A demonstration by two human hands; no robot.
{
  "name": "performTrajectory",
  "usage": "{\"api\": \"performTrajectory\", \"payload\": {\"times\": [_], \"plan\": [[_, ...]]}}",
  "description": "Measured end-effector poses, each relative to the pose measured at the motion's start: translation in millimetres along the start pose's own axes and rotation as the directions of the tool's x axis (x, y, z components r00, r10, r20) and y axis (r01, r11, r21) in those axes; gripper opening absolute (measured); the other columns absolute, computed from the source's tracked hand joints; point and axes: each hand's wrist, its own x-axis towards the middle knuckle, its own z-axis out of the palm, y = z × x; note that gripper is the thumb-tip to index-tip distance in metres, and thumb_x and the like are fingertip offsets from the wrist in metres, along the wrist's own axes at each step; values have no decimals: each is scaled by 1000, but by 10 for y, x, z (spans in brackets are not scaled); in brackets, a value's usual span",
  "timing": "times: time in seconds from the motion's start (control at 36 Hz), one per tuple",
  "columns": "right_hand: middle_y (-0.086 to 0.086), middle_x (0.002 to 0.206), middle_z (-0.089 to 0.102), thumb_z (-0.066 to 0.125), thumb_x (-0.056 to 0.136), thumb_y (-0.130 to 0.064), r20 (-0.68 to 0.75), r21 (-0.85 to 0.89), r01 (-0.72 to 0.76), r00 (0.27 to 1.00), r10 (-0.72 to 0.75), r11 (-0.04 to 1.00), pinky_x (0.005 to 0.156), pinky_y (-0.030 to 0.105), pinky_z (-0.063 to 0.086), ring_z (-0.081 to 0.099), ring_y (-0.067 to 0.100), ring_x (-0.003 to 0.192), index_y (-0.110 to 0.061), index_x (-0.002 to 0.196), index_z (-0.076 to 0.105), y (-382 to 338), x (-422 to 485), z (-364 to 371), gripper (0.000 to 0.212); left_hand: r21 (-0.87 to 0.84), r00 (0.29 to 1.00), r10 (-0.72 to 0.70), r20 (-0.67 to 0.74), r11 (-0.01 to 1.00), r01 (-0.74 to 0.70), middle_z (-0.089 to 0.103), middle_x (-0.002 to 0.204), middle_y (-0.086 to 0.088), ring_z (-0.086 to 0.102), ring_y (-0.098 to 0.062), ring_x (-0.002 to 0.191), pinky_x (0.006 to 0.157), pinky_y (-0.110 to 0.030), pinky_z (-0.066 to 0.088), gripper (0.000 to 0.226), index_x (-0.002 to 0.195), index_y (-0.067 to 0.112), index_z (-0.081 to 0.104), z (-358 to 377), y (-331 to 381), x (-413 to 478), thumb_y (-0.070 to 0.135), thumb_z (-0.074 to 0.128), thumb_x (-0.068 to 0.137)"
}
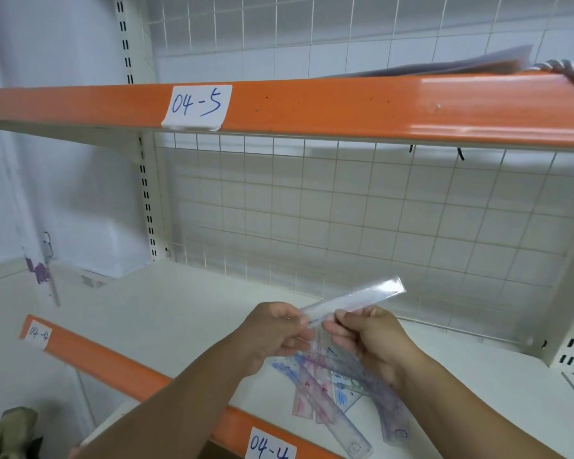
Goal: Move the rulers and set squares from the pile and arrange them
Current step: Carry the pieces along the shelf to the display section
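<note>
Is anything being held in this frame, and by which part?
The left hand and the right hand both pinch one clear ruler at its near end; its far end is free.

It was a stockroom or shop: metal shelves (166, 313) with orange edges (345, 111), handwritten labels (198, 106) and wire backing (362, 220).

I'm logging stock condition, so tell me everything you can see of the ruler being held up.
The ruler is a long, narrow, clear plastic strip, seemingly in a glossy transparent sleeve. Blue print shows near its lower end. It is in the air, slanting up to the right, above the pile on the shelf. The left hand and right hand both pinch its lower end.
</note>
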Motion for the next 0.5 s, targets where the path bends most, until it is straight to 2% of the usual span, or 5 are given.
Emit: {"api": "performTrajectory", "payload": {"times": [0.11, 0.22, 0.33, 0.42, 0.5], "plan": [[10, 74, 72, 61, 89, -3, -22, -27, -14, 1000, 13, 1000, 50, 20, 53, 70, 13, 62, 6, 95, 65, 10, -42, 12, 12, -12, 994, 38, -101, 999, -40, 70, 77, -6, 63, -10, 53, 54, -21, 51, 10, 92, 10, 62, -29, 3, 21, 18, 58, 95], [5, 118, 58, 78, 77, -21, -246, -438, 194, 913, -324, 878, 84, 35, 50, 59, 20, 101, -9, 129, 46, 2, -3, -87, 63, 13, 975, 60, -215, 998, -58, 65, 71, -6, 58, -13, 54, 55, -22, 51, 15, 89, 8, 62, -97, 19, 44, 16, 53, 98], [5, 135, 43, 80, 74, -28, 35, -926, 283, 724, -689, 250, 106, 36, 36, 41, 25, 124, -18, 143, 35, 24, 21, -250, 83, 50, 957, 72, -282, 997, -60, 58, 67, -6, 50, -13, 51, 54, -22, 47, 20, 81, 8, 59, -141, 15, 73, 15, 51, 98], [6, 112, 60, 85, 68, -24, 329, -940, 286, 628, -705, -184, 86, 38, 47, 57, 32, 102, -14, 121, 62, 97, 82, -311, 59, 78, 958, 75, -276, 995, -55, 57, 66, -6, 48, -12, 50, 52, -20, 47, 23, 78, 9, 58, -132, 2, 82, 14, 50, 99], [4, 85, 66, 93, 50, -19, 451, -892, 262, 528, -719, -368, 64, 34, 53, 64, 29, 75, -12, 97, 73, 119, 108, -311, 53, 113, 966, 73, -249, 993, -46, 56, 65, -5, 48, -12, 52, 52, -19, 47, 22, 78, 9, 58, -100, -12, 86, 12, 50, 99]]}}
